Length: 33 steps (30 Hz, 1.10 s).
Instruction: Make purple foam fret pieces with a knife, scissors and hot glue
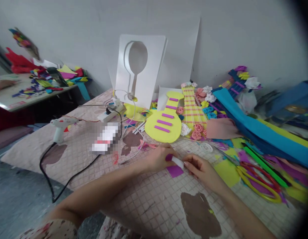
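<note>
My left hand (161, 157) is closed on a purple piece (174, 171) near the middle of the table. A small white strip (178, 162) spans the gap between my two hands, over the purple. The fingers of my right hand (196, 166) are pinched at the strip's right end. Just beyond my hands lies a yellow guitar shape (163, 125) with several purple bars across it. Behind it to the right, another yellow guitar shape (192, 106) carries white strings and pink flowers.
A glue gun (59, 129) with a black cord sits at the left. Yellow-handled scissors (258, 186) and a green tool (264, 166) lie at the right. A white board with a cut-out (121, 66) leans against the wall. A person's hand (3, 85) shows at the far-left table.
</note>
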Motion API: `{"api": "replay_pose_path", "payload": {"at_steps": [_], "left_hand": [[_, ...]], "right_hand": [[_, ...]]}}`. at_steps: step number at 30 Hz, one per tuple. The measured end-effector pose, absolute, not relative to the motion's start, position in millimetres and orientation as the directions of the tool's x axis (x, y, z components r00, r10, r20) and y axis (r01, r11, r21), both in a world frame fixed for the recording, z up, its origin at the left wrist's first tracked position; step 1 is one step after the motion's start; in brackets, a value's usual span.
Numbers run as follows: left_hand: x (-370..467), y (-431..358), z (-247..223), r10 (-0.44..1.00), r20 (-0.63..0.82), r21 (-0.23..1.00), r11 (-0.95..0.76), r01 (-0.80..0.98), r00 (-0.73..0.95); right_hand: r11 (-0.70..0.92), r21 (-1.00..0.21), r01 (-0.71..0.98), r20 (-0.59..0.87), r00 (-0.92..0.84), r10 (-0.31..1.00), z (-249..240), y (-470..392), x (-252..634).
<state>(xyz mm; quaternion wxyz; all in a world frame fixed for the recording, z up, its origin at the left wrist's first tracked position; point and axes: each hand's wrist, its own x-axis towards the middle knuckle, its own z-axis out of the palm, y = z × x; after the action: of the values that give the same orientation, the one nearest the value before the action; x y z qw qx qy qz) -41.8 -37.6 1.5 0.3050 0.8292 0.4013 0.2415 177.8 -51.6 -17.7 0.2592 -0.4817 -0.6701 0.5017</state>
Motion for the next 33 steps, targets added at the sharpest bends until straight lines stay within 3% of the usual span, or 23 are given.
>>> {"api": "replay_pose_path", "payload": {"at_steps": [8,14,23,29,33], "left_hand": [[-43,-37,-1,0.792,0.150,0.615,-0.543,0.571,0.592],[-43,-36,-3,0.787,0.145,0.628,-0.542,0.559,0.600],[-42,-37,-3,0.783,0.167,0.640,-0.549,0.538,0.600],[-42,-38,-4,0.783,0.191,0.634,-0.559,0.534,0.592],[-42,-37,-2,0.777,0.179,0.646,-0.556,0.524,0.604]], "right_hand": [[0.100,-0.888,0.448,-0.111,-0.420,0.901,-18,-53,177],[0.142,-0.882,0.449,-0.081,-0.442,0.893,-17,-56,175],[0.308,-0.662,0.683,0.086,-0.339,0.937,-20,-61,162],[0.314,-0.725,0.613,0.077,-0.381,0.921,-4,-63,168],[0.246,-0.673,0.698,0.110,-0.234,0.966,12,-59,227]]}}
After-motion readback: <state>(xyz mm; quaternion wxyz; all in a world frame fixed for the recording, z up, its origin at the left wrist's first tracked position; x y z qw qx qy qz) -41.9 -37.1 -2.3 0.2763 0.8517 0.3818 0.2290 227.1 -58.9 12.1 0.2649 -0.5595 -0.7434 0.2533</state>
